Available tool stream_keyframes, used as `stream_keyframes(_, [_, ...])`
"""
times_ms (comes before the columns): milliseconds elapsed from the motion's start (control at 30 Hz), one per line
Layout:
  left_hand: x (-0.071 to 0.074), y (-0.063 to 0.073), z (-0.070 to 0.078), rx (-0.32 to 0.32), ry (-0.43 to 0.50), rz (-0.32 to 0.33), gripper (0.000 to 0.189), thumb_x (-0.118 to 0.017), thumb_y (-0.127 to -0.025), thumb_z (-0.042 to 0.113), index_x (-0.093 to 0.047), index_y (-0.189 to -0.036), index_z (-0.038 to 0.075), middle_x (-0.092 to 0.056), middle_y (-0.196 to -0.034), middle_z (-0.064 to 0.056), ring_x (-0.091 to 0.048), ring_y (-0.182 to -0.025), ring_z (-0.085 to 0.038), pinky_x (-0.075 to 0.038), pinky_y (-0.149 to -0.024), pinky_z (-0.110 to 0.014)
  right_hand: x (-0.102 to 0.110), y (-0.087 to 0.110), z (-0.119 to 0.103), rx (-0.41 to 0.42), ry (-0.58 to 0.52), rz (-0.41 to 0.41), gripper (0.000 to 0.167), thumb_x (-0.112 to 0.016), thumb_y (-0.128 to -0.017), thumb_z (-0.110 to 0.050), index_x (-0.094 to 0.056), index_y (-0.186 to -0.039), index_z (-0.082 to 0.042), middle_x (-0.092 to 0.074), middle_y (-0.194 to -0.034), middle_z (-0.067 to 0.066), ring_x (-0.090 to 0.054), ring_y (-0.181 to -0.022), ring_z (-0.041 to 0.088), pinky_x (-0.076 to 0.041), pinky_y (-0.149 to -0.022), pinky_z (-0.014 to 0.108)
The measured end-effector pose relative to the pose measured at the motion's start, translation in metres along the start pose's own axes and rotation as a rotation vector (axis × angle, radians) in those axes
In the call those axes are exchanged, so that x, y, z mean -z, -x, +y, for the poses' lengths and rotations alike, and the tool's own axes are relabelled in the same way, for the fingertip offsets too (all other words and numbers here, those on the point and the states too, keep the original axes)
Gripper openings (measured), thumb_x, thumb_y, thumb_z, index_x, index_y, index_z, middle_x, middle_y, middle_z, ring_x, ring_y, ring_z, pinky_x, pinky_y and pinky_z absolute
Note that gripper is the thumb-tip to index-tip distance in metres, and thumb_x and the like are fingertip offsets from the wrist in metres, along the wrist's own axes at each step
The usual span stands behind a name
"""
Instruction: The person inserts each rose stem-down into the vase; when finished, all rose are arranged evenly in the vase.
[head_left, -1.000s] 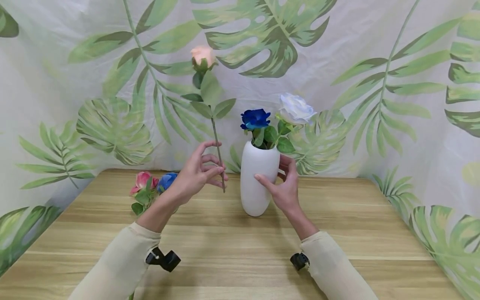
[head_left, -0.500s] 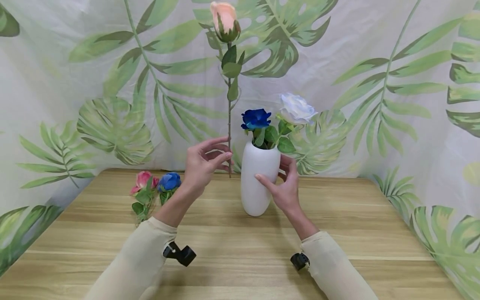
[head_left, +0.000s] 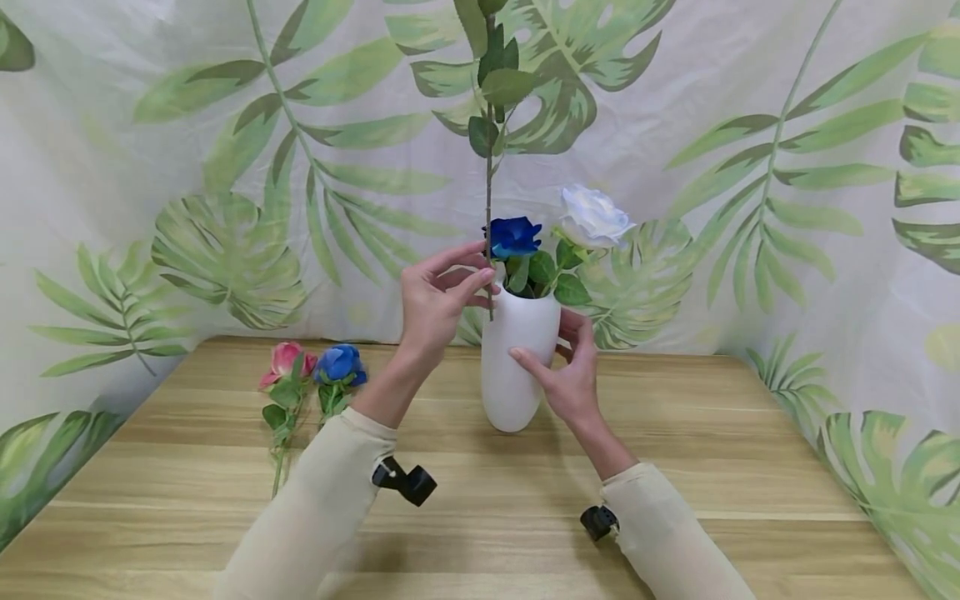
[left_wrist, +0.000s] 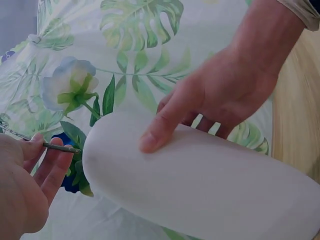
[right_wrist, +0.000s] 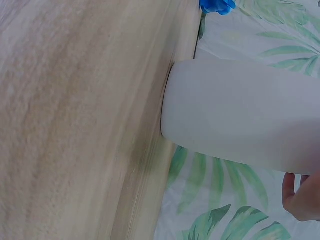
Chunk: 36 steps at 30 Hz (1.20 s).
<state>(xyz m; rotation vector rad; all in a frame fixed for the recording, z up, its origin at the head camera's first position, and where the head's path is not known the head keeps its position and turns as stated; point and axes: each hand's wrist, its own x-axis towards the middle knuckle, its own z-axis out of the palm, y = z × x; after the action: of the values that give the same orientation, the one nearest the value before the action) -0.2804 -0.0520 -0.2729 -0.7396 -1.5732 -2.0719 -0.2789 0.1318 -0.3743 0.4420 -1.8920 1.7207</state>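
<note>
My left hand (head_left: 435, 304) pinches the lower stem (head_left: 489, 192) of an artificial rose between thumb and fingers. The stem stands upright and its bloom is cut off by the top of the head view. Its lower end overlaps the left side of the mouth of a white vase (head_left: 513, 367). Around the vase's right side my right hand (head_left: 566, 367) curls, thumb across the front. A dark blue rose (head_left: 513, 237) and a white rose (head_left: 594, 217) stand in the vase. In the left wrist view the stem tip (left_wrist: 75, 150) is right by the vase's rim.
On the wooden table (head_left: 465, 517) at the left lie a pink rose (head_left: 285, 362) and a blue rose (head_left: 340, 364), the latter's stem partly hidden by my left sleeve. A leaf-print cloth (head_left: 675, 100) hangs behind the table.
My left hand has moved right and up with the rose, from left of the vase to its mouth, and the stem has turned upright. The right hand and vase have stayed put.
</note>
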Motion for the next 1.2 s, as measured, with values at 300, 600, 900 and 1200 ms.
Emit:
stream_keyframes(300, [-0.02,-0.014,0.0,-0.061,-0.025,0.005,0.03,-0.068,-0.092,-0.015,-0.067,-0.123,-0.015,-0.069,-0.094,-0.019,-0.074,-0.071,-0.013,-0.065,-0.065,-0.034,0.0,0.001,0.001,-0.028,0.001,-0.004,0.073,-0.086,-0.08,-0.003,-0.045,-0.14,0.0,-0.055,-0.134,0.016,-0.057,-0.118,0.03,-0.05,-0.099,0.049])
stream_keyframes(600, [-0.03,-0.021,-0.003,-0.101,-0.071,0.003,0.029,-0.069,-0.092,-0.015,-0.066,-0.121,-0.013,-0.066,-0.094,-0.024,-0.073,-0.07,-0.01,-0.065,-0.063,-0.034,0.0,0.001,0.001,-0.027,0.007,0.002,0.073,-0.087,-0.079,-0.003,-0.046,-0.139,0.0,-0.056,-0.133,0.016,-0.058,-0.118,0.029,-0.052,-0.097,0.045])
stream_keyframes(900, [-0.033,-0.02,-0.01,-0.064,-0.18,-0.052,0.034,-0.07,-0.091,-0.015,-0.066,-0.124,-0.011,-0.066,-0.093,-0.023,-0.073,-0.069,-0.021,-0.065,-0.064,-0.032,-0.001,-0.001,0.0,-0.017,0.011,0.019,0.073,-0.088,-0.077,-0.001,-0.048,-0.138,-0.001,-0.058,-0.131,0.014,-0.059,-0.115,0.024,-0.052,-0.092,0.041])
stream_keyframes(1200, [-0.03,-0.016,-0.014,-0.094,-0.286,-0.137,0.041,-0.068,-0.094,-0.011,-0.061,-0.135,-0.007,-0.063,-0.093,-0.02,-0.074,-0.072,-0.036,-0.061,-0.065,-0.026,-0.001,-0.001,0.0,-0.013,0.002,0.013,0.071,-0.088,-0.078,0.0,-0.048,-0.138,-0.001,-0.058,-0.13,0.014,-0.059,-0.115,0.024,-0.052,-0.094,0.041])
